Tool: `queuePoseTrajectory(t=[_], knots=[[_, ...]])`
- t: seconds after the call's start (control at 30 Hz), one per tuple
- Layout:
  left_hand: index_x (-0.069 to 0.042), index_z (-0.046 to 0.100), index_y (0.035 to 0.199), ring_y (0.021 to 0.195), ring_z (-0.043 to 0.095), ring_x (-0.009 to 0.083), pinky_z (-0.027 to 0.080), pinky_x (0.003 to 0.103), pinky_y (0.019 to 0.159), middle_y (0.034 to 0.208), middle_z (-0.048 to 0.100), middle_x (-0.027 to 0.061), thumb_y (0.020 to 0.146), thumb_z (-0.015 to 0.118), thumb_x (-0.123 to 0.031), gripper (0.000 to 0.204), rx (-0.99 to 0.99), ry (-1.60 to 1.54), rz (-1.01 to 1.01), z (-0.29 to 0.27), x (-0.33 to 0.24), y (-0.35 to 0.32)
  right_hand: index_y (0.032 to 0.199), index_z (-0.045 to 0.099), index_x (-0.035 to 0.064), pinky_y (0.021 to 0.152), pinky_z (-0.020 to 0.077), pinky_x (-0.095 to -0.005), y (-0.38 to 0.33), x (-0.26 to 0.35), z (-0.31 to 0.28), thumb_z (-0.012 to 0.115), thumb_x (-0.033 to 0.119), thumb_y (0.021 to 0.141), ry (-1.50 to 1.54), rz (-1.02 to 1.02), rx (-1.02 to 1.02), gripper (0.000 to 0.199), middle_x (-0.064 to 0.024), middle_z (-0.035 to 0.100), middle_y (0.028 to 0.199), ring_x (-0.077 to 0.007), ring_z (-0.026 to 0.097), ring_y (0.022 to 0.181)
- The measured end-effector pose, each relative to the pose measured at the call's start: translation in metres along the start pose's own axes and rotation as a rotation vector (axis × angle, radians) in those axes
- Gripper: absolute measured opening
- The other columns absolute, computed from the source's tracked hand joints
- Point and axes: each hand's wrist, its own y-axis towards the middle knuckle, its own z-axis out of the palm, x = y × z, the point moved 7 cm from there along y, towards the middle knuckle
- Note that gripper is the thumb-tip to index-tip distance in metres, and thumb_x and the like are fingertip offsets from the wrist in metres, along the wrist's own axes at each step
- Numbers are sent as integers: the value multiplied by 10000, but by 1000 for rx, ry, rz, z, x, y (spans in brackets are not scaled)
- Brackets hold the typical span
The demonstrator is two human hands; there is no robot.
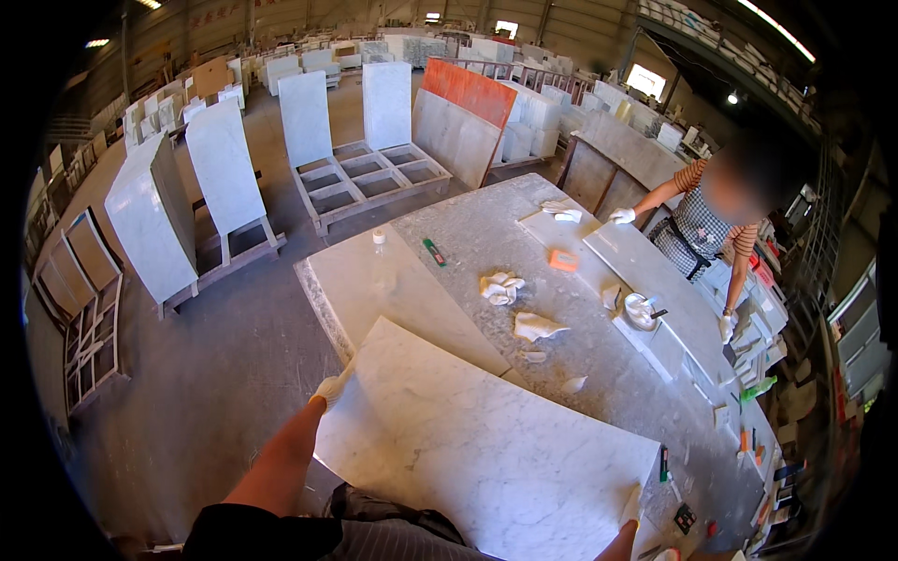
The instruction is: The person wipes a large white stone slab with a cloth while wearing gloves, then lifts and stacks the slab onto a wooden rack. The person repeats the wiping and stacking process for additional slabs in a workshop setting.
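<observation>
Marble slab: The large white marble slab with grey veins (477,435) lies directly before the wearer, spanning from hand to hand, its far side over the grey, dust-streaked worktable (477,234). From here I can't tell how much weight the table takes.
Left hand: The white-gloved left hand (330,390) is clamped on the slab's left edge, thumb laid along it; a full wrap, clear of the corner, suits smooth stone.
Right hand: The white-gloved right hand (631,508) looks clamped on the opposite edge, close to the body; its fingers underneath are hidden. Matching the left hand's height should spare the slab any twist.
Far edge: It overlaps the flat, pale rectangular stone panel (421,313). I'd ease stone on stone gently, since a dropped corner could chip either one.
Right edge: A slim green-and-black tool (665,463) sits just beside it; worth clearing before any sideways slide.
Beyond: The crumpled white cloths (502,288) and the clear bottle with a white cap (380,251) stand apart from the slab; a long forward push might reach them.
</observation>
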Motion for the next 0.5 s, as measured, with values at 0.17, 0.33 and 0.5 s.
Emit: queuePoseTrajectory(t=[0.17,0.33,0.5], knots=[[80,679,1074,1036,642,307,442,391,882,1032,700,202,846,321,-828,1002,20,205,-36,-10,2,15,1203,600,-94,976,438,-443,-3,-10,1,454,682,883,48,11,19,852,-323,606,1195,-430,567,1178],[76,679,1066,958,619,260,449,389,858,949,687,190,850,336,-825,989,-22,104,-21,-22,35,16,1197,602,-101,971,442,-440,-4,-9,13,454,694,880,69,24,78,868,-327,611,1185,-430,573,1172],[74,661,1108,857,590,213,462,378,808,910,662,140,870,341,-804,965,12,32,51,-38,40,26,1191,603,-108,966,446,-438,-1,-23,11,454,705,876,107,15,91,885,-331,616,1176,-430,579,1166]])
